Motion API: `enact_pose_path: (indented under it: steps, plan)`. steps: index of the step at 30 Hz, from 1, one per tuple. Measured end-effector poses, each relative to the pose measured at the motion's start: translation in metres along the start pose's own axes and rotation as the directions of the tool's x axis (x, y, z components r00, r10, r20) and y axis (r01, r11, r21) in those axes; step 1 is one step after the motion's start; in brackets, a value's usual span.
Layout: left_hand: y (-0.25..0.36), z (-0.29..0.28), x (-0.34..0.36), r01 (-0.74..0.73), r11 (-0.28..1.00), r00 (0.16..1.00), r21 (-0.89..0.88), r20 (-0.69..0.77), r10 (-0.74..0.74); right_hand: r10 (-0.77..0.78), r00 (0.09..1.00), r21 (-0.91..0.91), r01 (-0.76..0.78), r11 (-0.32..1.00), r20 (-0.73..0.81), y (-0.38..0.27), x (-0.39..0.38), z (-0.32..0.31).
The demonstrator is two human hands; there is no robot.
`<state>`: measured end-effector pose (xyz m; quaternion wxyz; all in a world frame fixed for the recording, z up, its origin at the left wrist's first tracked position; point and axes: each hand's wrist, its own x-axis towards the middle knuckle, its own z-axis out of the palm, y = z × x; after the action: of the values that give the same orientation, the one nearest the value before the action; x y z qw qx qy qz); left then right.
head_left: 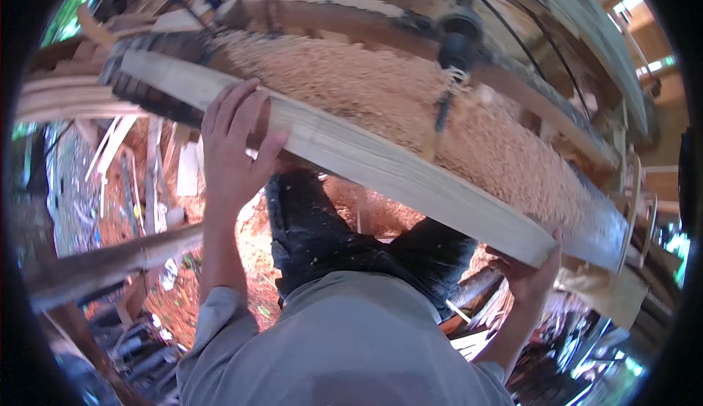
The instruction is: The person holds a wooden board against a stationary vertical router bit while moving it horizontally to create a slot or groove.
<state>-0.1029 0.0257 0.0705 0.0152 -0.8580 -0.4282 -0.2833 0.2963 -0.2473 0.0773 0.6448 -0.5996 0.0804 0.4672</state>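
Board point(388, 168) slants between left hand point(238, 126), gripping across it, and right hand point(531, 279), clasping its end.

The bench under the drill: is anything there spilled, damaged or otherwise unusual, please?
Loose wood shavings are heaped over the bench, hiding much of its surface; pale curls cling below the black drill chuck. That looks messy. The held wooden board shows no clear damage.
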Motion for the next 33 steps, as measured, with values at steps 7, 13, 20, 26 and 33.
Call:
enact_pose_path:
  steps: [7,13,20,26,33]
  plan:
    - [-0.002,0.014,0.053,-0.253,0.962,0.923,0.105,0.325,0.207,-0.629,0.712,-0.567,0.391,0.725,-0.314,0.026,0.043,-0.056]
    - [-0.065,0.024,0.066,-0.177,0.983,0.969,-0.049,0.166,0.183,-0.637,0.765,0.039,0.642,0.766,-0.092,0.038,0.05,-0.033]
    - [-0.097,0.044,0.055,-0.223,0.96,0.975,-0.168,-0.041,0.22,-0.695,0.699,0.179,0.715,0.676,-0.166,0.051,0.077,-0.008]
    - [-0.095,0.05,0.054,-0.268,0.95,0.962,-0.158,-0.096,0.256,-0.676,0.697,0.061,0.706,0.706,-0.239,0.051,0.075,-0.005]
    - [-0.095,0.055,0.051,-0.237,0.958,0.969,-0.163,-0.11,0.221,-0.644,0.758,0.273,0.644,0.715,-0.105,0.053,0.069,-0.005]
